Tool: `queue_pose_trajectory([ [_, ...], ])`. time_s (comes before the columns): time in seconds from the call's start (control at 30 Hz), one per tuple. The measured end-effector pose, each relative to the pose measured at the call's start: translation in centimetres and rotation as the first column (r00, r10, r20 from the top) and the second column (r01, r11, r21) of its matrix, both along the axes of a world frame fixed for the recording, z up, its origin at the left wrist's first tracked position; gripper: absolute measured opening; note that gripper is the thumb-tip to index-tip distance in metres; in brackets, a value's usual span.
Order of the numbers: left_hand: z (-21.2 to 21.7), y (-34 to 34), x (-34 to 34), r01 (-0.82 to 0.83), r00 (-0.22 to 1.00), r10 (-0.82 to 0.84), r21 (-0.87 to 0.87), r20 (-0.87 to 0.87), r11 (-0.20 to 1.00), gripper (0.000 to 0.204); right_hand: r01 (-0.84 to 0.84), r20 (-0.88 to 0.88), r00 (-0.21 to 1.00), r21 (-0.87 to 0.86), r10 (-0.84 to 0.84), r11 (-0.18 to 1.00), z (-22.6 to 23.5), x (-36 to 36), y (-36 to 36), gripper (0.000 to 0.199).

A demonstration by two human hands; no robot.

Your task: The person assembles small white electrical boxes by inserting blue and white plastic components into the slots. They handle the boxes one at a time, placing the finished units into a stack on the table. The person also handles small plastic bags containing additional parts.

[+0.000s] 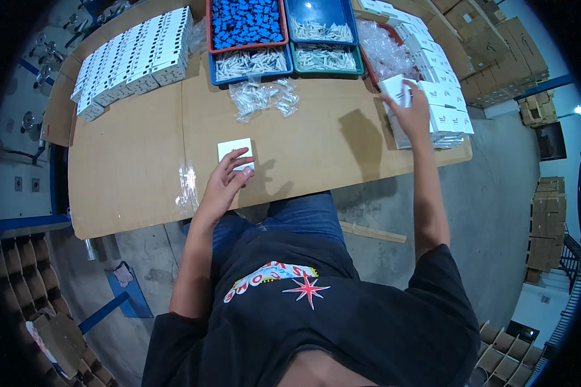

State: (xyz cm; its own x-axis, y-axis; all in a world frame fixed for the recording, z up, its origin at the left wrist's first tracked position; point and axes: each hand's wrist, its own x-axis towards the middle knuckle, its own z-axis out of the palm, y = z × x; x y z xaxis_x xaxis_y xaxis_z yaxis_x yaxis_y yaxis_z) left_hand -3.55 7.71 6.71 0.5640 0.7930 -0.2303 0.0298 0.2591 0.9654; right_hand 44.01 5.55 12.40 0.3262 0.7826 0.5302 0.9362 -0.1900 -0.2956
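Note:
My right hand [412,109] is closed on a small white box [395,90], fingers and thumb at its sides. It is at the near left corner of the stacked white boxes [440,119] on the right of the table. My left hand [227,177] is open, fingers apart and slightly curled, over the near right edge of a flat white box [234,147] lying near the table's front. That hand partly hides the box, and whether the fingertips touch it I cannot tell.
The cardboard-covered table [316,142] bears rows of white boxes [135,61] at the back left. Trays at the back hold blue pieces [248,24] and white tube-like pieces [326,58]. Clear plastic bags lie in front [263,97] and in a red tray [384,48].

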Motion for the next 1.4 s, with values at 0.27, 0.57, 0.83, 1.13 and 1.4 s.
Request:
queue_pose_trajectory([
  [0.27,-2.7,-0.4,-1.1,-0.218,0.96,0.252,0.231,-0.125,0.948,0.038,0.423,0.32,0.876,-0.147,-0.362,0.894,0.0,5.8,2.6,0.07],
  [0.57,-3.0,0.2,-1.9,-0.329,0.896,0.406,0.347,-0.18,0.878,0.037,0.519,0.49,0.766,-0.087,-0.417,0.85,-1.8,5.7,2.8,0.07],
  [0.83,-4.0,0.0,-2.6,-0.201,0.786,0.472,0.557,-0.399,0.806,0.065,0.16,0.172,0.972,0.019,-0.161,0.987,-2.6,2.5,2.7,0.063],
  [1.13,-7.0,0.4,-3.7,-0.405,0.77,0.493,0.287,-0.405,0.868,0.053,-0.752,-0.284,0.659,-0.232,0.696,0.617,-6.7,-27.8,2.5,0.066],
  [1.4,-6.8,-1.2,-4.7,-0.442,0.893,0.414,-0.175,-0.177,0.88,0.043,-0.856,-0.552,0.494,-0.171,0.672,0.489,-9.3,-29.1,4.5,0.072],
])
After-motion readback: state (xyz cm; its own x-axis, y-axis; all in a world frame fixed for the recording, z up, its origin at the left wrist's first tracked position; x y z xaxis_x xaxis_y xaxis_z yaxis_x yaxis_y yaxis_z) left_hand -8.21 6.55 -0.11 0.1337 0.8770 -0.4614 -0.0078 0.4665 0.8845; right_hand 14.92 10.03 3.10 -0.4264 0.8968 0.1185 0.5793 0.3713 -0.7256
